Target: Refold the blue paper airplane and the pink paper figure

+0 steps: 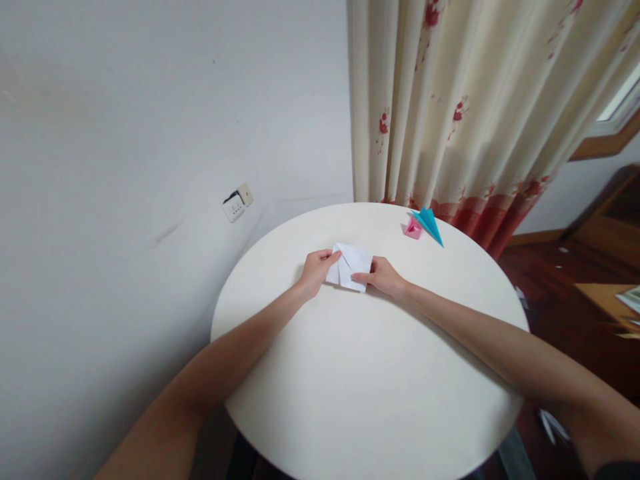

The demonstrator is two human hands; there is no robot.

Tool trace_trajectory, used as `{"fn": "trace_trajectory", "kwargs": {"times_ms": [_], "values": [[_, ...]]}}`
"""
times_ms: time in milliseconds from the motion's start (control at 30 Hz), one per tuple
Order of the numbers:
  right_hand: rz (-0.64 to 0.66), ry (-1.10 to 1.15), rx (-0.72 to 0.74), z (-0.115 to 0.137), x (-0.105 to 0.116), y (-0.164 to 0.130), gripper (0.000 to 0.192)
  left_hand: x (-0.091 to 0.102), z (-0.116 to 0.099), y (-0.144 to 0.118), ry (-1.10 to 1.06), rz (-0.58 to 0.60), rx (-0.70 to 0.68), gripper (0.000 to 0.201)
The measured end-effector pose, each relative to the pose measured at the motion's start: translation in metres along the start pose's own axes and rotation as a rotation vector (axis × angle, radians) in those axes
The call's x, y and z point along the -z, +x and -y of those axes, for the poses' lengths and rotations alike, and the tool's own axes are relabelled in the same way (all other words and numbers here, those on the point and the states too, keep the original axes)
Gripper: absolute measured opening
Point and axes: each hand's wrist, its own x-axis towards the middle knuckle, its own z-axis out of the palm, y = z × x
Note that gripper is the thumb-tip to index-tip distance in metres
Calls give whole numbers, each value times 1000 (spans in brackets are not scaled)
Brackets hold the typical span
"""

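A folded sheet of white paper (pixel 356 259) is held between both hands over the far half of the round table. Creases and overlapping flaps show on its upper face. My left hand (pixel 316 269) pinches the paper's left edge, thumb on top and fingers underneath. At the right edge my right hand (pixel 384 275) grips it, its thumb lying across the top face. The fingers beneath the paper are mostly hidden.
The round white table (pixel 360 373) stands by a wall with a socket (pixel 233 208). On its far right lie a blue paper plane (pixel 430 225) and a small pink folded paper piece (pixel 413 229). Behind hangs a flowered curtain (pixel 450 100).
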Motion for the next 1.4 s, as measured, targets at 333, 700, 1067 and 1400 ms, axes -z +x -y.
{"fn": "trace_trajectory", "kwargs": {"times_ms": [333, 700, 1067, 1400], "values": [[-170, -38, 136, -2, 6, 5, 72, 3, 5, 6, -101, 10, 55, 53], [-302, -231, 235, -6, 12, 6, 60, -4, -5, -5, -98, 220, 85, 50], [-287, -272, 284, -5, 11, 3, 55, -2, -3, -3, -106, 200, 130, 40], [-336, -222, 267, -8, 15, 9, 54, -6, -10, -5, -208, 233, 107, 38]]}}
